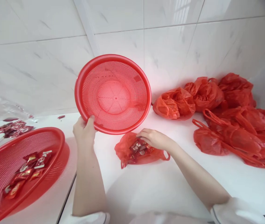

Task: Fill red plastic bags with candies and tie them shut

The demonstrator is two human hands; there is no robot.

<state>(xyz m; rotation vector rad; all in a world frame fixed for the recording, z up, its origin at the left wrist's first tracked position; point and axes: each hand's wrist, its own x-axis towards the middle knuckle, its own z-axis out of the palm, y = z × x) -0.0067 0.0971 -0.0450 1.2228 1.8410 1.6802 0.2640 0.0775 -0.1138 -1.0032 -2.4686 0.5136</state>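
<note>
My left hand [85, 131] grips the near left rim of a red mesh basket [115, 96], which is tilted up with its bare inside facing me. Below that basket, an open red plastic bag [151, 157] lies on the white table, with wrapped sweets [139, 147] showing in its mouth. My right hand [153, 137] is at the bag's upper edge, fingers bent down over the opening; whether they pinch anything is hidden.
A second red basket [61, 144] at the left holds several wrapped packets [25, 171]. More packets [12, 128] and a clear plastic bottle [8, 107] lie behind it. Several filled red bags [241, 127] line the right side by the tiled wall [118, 15].
</note>
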